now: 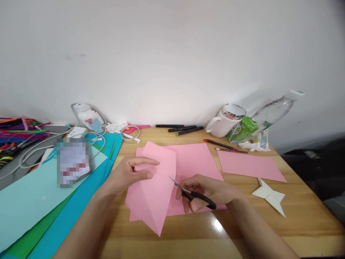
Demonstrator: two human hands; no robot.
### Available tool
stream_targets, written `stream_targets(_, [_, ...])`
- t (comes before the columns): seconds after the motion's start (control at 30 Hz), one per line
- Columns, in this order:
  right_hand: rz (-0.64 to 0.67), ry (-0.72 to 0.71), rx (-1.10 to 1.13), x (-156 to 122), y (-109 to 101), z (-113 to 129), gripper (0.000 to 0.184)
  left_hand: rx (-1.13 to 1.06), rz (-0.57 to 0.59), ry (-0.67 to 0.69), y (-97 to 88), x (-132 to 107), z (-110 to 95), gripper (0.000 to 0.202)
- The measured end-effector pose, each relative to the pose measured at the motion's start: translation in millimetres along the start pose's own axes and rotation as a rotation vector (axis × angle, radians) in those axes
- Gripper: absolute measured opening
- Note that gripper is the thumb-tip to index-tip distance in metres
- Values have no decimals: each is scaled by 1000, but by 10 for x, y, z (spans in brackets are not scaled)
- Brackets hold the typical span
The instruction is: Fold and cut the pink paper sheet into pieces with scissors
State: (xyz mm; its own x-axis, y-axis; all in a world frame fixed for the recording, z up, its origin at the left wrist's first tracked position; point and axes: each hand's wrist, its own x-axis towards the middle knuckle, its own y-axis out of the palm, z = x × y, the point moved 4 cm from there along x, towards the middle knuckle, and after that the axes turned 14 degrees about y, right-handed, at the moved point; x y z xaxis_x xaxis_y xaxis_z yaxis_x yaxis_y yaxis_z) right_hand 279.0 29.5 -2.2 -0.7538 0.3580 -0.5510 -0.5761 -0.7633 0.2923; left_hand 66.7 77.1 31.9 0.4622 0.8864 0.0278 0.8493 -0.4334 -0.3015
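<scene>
My left hand pinches the upper left part of a folded pink paper sheet and holds it tilted above the wooden table. My right hand grips black-handled scissors, fingers through the loops. The blades point up and left, with their tips at the right edge of the folded sheet. Under both lies a flat pink sheet.
Another pink sheet and a white folded paper star lie to the right. At the back stand a white mug, a green carton, a plastic bottle and several markers. Blue and green sheets, cables and pipe cleaners lie at left.
</scene>
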Motion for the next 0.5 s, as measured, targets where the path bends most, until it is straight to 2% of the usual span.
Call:
stream_targets(0.1, [16, 21, 8, 8, 0, 4, 43, 44, 38, -9, -1, -4, 46, 21])
stream_targets(0.27, [-24, 36, -50, 6, -5, -11, 35, 82, 62, 55, -12, -4, -9, 15])
stream_targets(0.5, [-6, 33, -56, 22, 47, -13, 43, 88, 71, 34, -4, -14, 13, 18])
